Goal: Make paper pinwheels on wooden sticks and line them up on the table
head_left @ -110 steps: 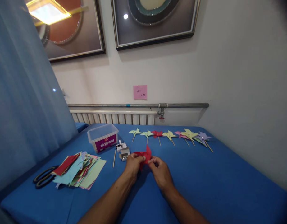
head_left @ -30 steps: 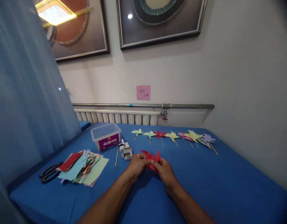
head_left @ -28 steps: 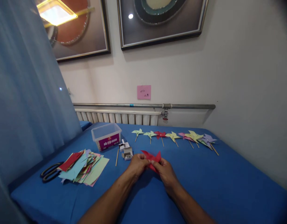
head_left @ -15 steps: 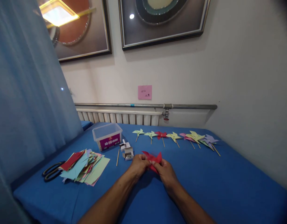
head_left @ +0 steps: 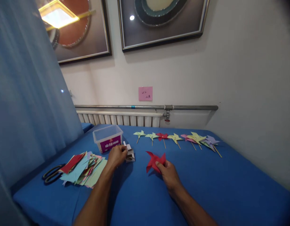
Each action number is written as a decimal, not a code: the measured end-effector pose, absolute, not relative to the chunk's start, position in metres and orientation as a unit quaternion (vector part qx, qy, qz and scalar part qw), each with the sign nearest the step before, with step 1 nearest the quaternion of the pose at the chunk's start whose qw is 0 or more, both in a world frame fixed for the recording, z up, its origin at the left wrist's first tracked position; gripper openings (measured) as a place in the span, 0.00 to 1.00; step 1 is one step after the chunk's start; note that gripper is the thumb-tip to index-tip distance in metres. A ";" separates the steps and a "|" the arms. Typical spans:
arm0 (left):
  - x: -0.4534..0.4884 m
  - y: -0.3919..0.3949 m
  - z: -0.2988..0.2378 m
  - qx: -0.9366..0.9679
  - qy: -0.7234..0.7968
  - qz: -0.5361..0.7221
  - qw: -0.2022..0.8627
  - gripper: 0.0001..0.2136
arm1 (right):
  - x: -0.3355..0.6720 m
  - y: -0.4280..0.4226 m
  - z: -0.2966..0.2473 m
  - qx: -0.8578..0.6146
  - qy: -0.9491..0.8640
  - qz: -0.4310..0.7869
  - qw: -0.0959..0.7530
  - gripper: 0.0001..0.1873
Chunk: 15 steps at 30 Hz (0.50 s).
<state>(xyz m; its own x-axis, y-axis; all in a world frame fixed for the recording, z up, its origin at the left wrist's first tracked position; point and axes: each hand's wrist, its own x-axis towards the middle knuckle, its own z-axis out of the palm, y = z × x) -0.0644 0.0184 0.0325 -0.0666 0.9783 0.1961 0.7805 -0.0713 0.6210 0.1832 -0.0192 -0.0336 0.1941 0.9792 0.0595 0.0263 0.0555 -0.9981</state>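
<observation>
My right hand (head_left: 169, 174) pinches a red paper pinwheel (head_left: 155, 161) near its centre, thumb on top, above the blue cover. The pinwheel's blades are folded in and no stick shows on it. My left hand (head_left: 118, 156) is at two small boxes in front of the plastic tub. Its fingers are bent together over the rear small white box (head_left: 128, 146); what is between them is hidden. Just right of those fingers stands the nearer small open box (head_left: 130, 156), with small items inside that I cannot make out.
A clear tub (head_left: 108, 138) with a purple label stands behind my left hand. To the left lie a pile of coloured paper (head_left: 81, 168) and black-handled scissors (head_left: 52, 174). Several finished pinwheels (head_left: 175, 138) on sticks line the back. A blue curtain (head_left: 29, 94) hangs at left.
My left hand has let go of the red pinwheel and moved left to the small boxes, covering the loose stick. My right hand keeps the pinwheel, now turned more open to view.
</observation>
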 end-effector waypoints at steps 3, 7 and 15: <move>-0.069 0.018 0.030 0.687 0.688 0.194 0.127 0.09 | 0.185 -0.017 -0.038 -0.545 -0.471 0.424 0.549 0.12; -0.052 0.017 0.018 0.708 0.691 0.127 0.065 0.12 | 0.183 -0.016 -0.040 -0.529 -0.477 0.438 0.549 0.14; -0.046 0.025 0.011 0.714 0.683 0.121 0.091 0.11 | 0.180 -0.020 -0.034 -0.518 -0.468 0.451 0.556 0.13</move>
